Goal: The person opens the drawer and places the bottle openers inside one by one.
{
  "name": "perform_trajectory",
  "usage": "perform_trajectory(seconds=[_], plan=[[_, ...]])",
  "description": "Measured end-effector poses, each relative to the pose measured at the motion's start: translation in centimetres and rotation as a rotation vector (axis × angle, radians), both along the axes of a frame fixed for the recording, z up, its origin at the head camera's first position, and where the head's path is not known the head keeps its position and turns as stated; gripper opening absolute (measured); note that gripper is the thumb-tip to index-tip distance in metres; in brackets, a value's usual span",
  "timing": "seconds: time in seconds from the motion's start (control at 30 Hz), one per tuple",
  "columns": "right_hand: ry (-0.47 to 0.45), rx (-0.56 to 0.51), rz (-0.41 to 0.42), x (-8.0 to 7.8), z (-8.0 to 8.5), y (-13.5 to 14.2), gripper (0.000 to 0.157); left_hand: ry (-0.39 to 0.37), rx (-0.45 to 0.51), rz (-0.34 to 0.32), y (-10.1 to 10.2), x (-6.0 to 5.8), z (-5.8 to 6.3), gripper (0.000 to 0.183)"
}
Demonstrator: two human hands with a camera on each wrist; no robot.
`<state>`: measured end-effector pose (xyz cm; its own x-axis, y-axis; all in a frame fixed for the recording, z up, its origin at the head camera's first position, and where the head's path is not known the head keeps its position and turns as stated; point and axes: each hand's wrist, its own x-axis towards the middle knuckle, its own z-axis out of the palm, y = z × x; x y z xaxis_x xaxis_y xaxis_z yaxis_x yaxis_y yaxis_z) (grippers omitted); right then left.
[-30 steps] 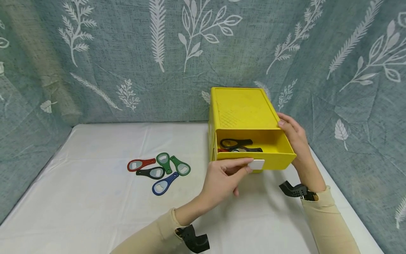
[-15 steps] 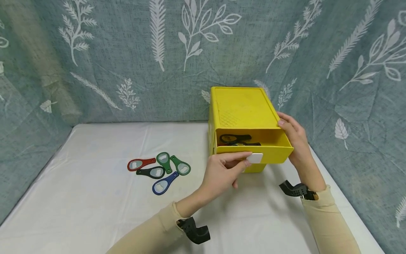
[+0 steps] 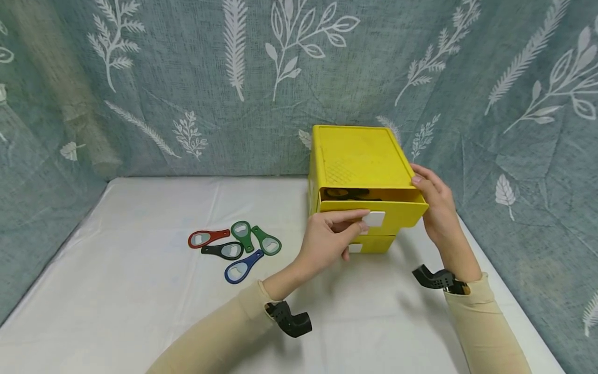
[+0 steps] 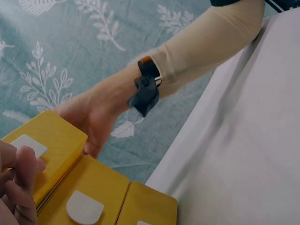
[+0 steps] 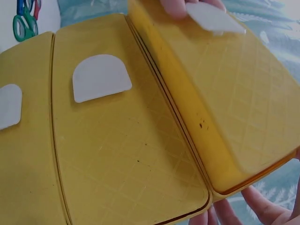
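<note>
A yellow drawer unit (image 3: 359, 156) stands on the table, its top drawer (image 3: 404, 214) partly pulled out. My left hand (image 3: 324, 244) pinches that drawer's white tab handle (image 3: 375, 218) between thumb and fingers. Black bottle openers (image 3: 345, 194) show through the narrow gap above the drawer front. My right hand (image 3: 436, 208) holds the unit's right side, its thumb near the top edge; in the right wrist view its fingers (image 5: 262, 206) wrap the side beside the drawers. Two lower drawers with white handles, such as the middle one (image 5: 101, 77), are closed.
Several bottle openers lie left of the unit on the white tablecloth (image 3: 117, 291): a red one (image 3: 201, 239), a black one (image 3: 224, 250), a blue one (image 3: 238, 271) and green ones (image 3: 268, 244). A patterned grey-green curtain (image 3: 210, 104) hangs behind and at the sides.
My left hand has pushed the top drawer inward, so the opening has narrowed and the openers inside are mostly covered. My right hand has stayed on the unit's side.
</note>
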<state>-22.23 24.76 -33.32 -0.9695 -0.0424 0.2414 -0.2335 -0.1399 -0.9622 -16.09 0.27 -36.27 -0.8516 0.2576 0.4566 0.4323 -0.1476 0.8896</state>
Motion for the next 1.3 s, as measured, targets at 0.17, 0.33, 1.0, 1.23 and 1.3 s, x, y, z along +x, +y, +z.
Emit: perform_trajectory(seconds=[0.17,0.33,1.0,1.23,1.3], plan=[[-0.009,0.011,-0.006,-0.1,0.2,0.0,0.047,-0.008,-0.002,-0.009,-0.1,-1.0,0.2,0.026],[-0.007,0.002,0.005,-0.3,0.4,0.0,0.047,-0.042,-0.003,-0.021,-0.1,-1.9,0.5,0.026],[-0.045,0.024,0.032,-0.1,0.4,-0.1,0.050,-0.033,0.011,-0.010,-0.2,-1.5,2.5,0.025],[-0.079,-0.031,0.040,0.6,0.8,-0.3,0.052,-0.036,0.007,-0.022,-0.3,-1.1,2.4,0.026],[-0.087,-0.036,0.040,0.9,0.9,-0.3,0.052,-0.048,0.015,-0.025,-0.3,-0.8,2.5,0.026]])
